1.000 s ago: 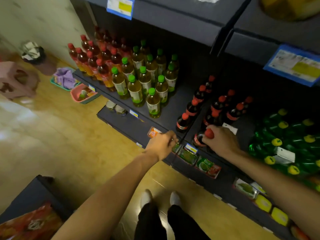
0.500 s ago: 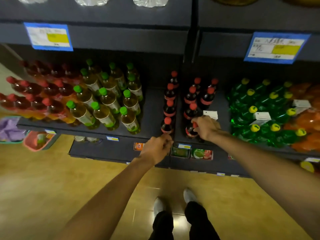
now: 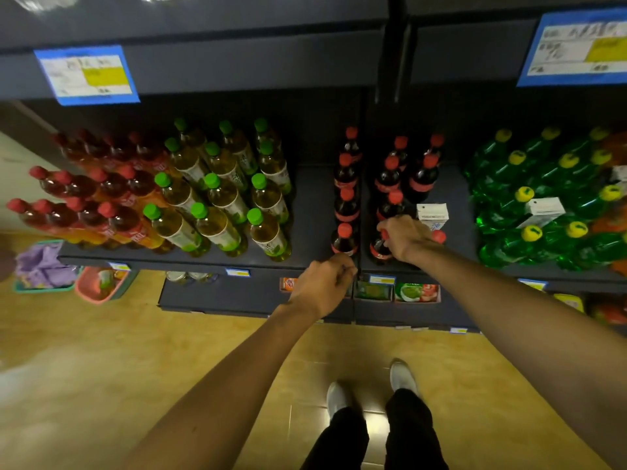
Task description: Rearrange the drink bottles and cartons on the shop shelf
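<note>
Dark cola bottles with red caps stand in rows on the dark shelf (image 3: 315,205). My right hand (image 3: 405,237) grips the neck of the front cola bottle (image 3: 379,250) in the middle row. A second front cola bottle (image 3: 343,239) stands just to its left. My left hand (image 3: 324,283) is curled into a loose fist at the shelf's front edge, below that bottle, with nothing seen in it. A white carton (image 3: 432,215) stands just behind my right hand, and a red cap (image 3: 439,236) shows right of my wrist.
Green-capped tea bottles (image 3: 220,198) and red-capped tea bottles (image 3: 88,198) fill the shelf's left; green soda bottles (image 3: 543,205) with another white carton (image 3: 543,210) fill the right. Small juice cartons (image 3: 417,292) line the lower shelf. Baskets (image 3: 98,283) sit on the floor at left.
The view swung from the left to face the shelf squarely. My right hand stays on the front cola bottle's neck; my left hand stays fisted at the shelf edge.
</note>
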`<state>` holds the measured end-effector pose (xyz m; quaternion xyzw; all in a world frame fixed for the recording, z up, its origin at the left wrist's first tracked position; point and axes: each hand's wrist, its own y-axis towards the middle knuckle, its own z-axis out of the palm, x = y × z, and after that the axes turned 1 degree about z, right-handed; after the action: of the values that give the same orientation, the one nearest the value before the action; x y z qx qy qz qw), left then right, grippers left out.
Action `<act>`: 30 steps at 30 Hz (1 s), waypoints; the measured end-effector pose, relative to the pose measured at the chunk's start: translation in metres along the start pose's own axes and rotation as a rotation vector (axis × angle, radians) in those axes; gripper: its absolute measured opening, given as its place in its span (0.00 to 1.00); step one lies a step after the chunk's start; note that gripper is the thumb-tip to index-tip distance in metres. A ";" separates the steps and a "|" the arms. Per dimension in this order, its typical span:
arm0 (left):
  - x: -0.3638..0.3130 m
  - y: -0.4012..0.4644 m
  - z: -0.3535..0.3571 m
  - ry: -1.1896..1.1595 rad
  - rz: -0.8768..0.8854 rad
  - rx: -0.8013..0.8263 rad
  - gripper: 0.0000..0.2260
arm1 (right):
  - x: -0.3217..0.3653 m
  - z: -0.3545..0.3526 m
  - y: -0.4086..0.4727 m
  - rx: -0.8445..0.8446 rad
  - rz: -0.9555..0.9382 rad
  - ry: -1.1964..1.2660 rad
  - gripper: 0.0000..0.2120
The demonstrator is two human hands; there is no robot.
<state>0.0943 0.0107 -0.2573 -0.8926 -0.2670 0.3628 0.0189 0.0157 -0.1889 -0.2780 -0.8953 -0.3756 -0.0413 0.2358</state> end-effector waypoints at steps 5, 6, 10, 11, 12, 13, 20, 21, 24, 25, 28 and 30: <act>-0.003 0.007 -0.001 0.004 0.019 0.016 0.06 | 0.002 0.001 -0.001 0.033 -0.041 -0.031 0.25; -0.004 0.009 -0.002 0.007 0.018 0.020 0.06 | 0.002 -0.001 -0.003 0.038 -0.049 -0.047 0.25; -0.007 0.018 -0.004 0.016 0.019 0.018 0.06 | -0.003 -0.008 -0.015 0.007 -0.046 -0.010 0.25; -0.008 0.019 -0.003 0.012 0.025 0.020 0.05 | -0.005 -0.010 -0.020 -0.019 -0.045 0.008 0.25; -0.010 0.020 -0.002 0.007 0.031 0.030 0.05 | -0.009 -0.013 -0.026 -0.047 -0.042 0.026 0.24; -0.012 0.021 0.000 0.003 0.041 0.043 0.05 | -0.013 -0.016 -0.032 -0.083 -0.039 0.042 0.23; -0.039 0.028 0.023 -0.019 0.130 0.116 0.06 | -0.058 -0.027 -0.084 -0.277 0.127 0.137 0.16; -0.044 0.028 0.029 -0.027 0.145 0.124 0.05 | -0.066 -0.028 -0.092 -0.298 0.154 0.159 0.16; -0.061 0.026 0.045 -0.066 0.165 0.165 0.04 | -0.087 -0.032 -0.113 -0.348 0.231 0.221 0.15; -0.067 0.026 0.049 -0.066 0.177 0.176 0.04 | -0.094 -0.033 -0.119 -0.361 0.252 0.232 0.15; -0.085 0.027 0.057 -0.049 0.203 0.194 0.05 | -0.114 -0.035 -0.134 -0.384 0.288 0.246 0.15; -0.095 0.030 0.064 -0.033 0.208 0.190 0.05 | -0.129 -0.037 -0.139 -0.396 0.293 0.249 0.15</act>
<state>0.0100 -0.0720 -0.2510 -0.9035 -0.1379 0.4012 0.0611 -0.1684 -0.2056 -0.2231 -0.9568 -0.1946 -0.1890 0.1042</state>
